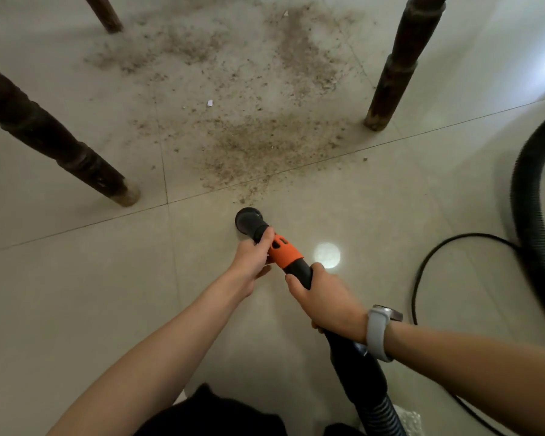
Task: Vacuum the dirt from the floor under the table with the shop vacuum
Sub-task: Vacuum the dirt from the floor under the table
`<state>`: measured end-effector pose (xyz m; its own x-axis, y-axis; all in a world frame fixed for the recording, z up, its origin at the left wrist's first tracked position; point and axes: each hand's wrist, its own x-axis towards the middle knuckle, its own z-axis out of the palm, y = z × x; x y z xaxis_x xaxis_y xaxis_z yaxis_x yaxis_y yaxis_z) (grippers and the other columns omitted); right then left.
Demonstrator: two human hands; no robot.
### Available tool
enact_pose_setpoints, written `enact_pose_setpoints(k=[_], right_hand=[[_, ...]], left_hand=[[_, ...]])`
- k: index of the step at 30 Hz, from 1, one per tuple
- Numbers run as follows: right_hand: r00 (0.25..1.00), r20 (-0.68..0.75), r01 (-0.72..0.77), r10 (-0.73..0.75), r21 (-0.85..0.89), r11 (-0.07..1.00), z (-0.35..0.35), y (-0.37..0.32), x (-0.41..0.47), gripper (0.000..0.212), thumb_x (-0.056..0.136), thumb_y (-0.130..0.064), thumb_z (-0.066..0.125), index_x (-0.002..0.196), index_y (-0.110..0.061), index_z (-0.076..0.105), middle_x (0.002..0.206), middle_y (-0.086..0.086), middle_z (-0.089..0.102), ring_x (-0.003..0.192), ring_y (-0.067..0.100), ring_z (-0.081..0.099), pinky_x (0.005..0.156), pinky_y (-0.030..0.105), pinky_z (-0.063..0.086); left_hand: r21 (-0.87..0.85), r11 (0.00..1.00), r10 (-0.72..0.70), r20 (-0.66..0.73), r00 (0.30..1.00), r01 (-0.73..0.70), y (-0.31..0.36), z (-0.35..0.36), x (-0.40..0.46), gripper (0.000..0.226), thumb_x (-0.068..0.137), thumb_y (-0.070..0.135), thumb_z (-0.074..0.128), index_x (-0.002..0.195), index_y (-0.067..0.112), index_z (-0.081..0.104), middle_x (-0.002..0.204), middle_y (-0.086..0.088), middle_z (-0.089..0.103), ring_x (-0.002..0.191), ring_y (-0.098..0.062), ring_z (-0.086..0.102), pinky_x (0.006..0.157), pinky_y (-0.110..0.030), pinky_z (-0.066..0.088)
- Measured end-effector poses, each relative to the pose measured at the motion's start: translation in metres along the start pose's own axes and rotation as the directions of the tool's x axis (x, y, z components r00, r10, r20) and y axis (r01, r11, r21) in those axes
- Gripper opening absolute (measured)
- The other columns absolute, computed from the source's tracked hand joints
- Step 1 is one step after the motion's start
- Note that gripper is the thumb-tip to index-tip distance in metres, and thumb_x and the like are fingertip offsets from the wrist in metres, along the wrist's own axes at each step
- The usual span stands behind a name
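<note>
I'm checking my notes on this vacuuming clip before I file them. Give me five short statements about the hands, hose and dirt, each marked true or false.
1. Both hands grip the black vacuum hose wand. True: the left hand holds near the orange plastic collar, the right hand further back.
2. The round black nozzle sits in the middle of the brown dirt patch. False: it is at the patch's near edge.
3. Three dark wooden table legs are visible. True.
4. A white wristwatch is on the left wrist. False: on the right.
5. The pale tiled floor is already clean. False: dirt is spread between the legs.
</note>
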<state>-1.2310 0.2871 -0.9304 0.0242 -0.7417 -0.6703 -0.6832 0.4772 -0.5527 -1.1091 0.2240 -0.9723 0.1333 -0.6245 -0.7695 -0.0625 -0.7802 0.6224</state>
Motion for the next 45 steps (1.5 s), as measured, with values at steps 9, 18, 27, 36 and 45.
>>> enact_pose_setpoints(k=[9, 18, 27, 36, 45], right_hand=[[0.998, 0.069, -0.018, 0.003, 0.222, 0.975, -0.022, 0.013, 0.004, 0.028, 0.094, -0.041, 0.046, 0.098, -0.013, 0.042, 0.074, 0.005, 0.056, 0.049, 0.022, 0.059, 0.055, 0.037, 0.056], [0.988, 0.081, 0.129, -0.131, 0.028, 0.991, 0.023, -0.031, 0.033, 0.030, 0.093, -0.045, 0.045, 0.096, -0.015, 0.040, 0.089, 0.011, 0.065, 0.069, 0.031, 0.066, 0.067, 0.044, 0.057], [0.994, 0.012, 0.109, -0.109, -0.057, 0.992, 0.020, -0.034, 0.032, 0.031, 0.095, -0.046, 0.044, 0.095, -0.015, 0.039, 0.086, 0.007, 0.060, 0.069, 0.030, 0.063, 0.063, 0.037, 0.052], [0.994, -0.105, 0.028, -0.035, -0.061, 0.998, -0.012, -0.008, 0.027, 0.033, 0.094, -0.046, 0.043, 0.098, -0.013, 0.042, 0.082, 0.007, 0.061, 0.063, 0.028, 0.066, 0.064, 0.040, 0.057], [0.964, -0.232, -0.101, 0.126, 0.118, 0.988, -0.054, 0.029, 0.023, 0.035, 0.093, -0.046, 0.044, 0.098, -0.011, 0.045, 0.078, 0.009, 0.062, 0.053, 0.027, 0.065, 0.054, 0.039, 0.058]], left_hand=[[-0.033, 0.999, -0.028, 0.047, 0.998, 0.030, 0.017, 0.039, -0.015, 0.014, 0.095, 0.025, 0.053, 0.085, 0.017, 0.059, 0.085, -0.002, 0.059, 0.078, -0.014, 0.055, 0.061, -0.023, 0.044], [-0.054, 0.998, -0.024, -0.119, 0.993, 0.018, 0.019, -0.028, 0.002, 0.010, 0.093, 0.024, 0.053, 0.086, 0.017, 0.055, 0.087, -0.005, 0.057, 0.077, -0.016, 0.054, 0.060, -0.026, 0.043], [0.079, 0.997, 0.029, -0.032, 0.999, -0.027, 0.020, -0.032, 0.010, 0.015, 0.095, 0.031, 0.049, 0.087, 0.020, 0.056, 0.090, -0.004, 0.056, 0.073, -0.014, 0.052, 0.064, -0.027, 0.039], [0.097, 0.988, 0.114, 0.064, 0.991, -0.120, 0.022, 0.018, 0.013, 0.028, 0.095, 0.038, 0.047, 0.108, 0.015, 0.056, 0.101, -0.006, 0.057, 0.084, -0.018, 0.052, 0.062, -0.027, 0.036], [0.147, 0.972, 0.148, 0.212, 0.966, -0.182, 0.036, 0.094, 0.016, 0.040, 0.093, 0.039, 0.049, 0.119, 0.009, 0.056, 0.108, -0.006, 0.060, 0.088, -0.018, 0.055, 0.058, -0.026, 0.036]])
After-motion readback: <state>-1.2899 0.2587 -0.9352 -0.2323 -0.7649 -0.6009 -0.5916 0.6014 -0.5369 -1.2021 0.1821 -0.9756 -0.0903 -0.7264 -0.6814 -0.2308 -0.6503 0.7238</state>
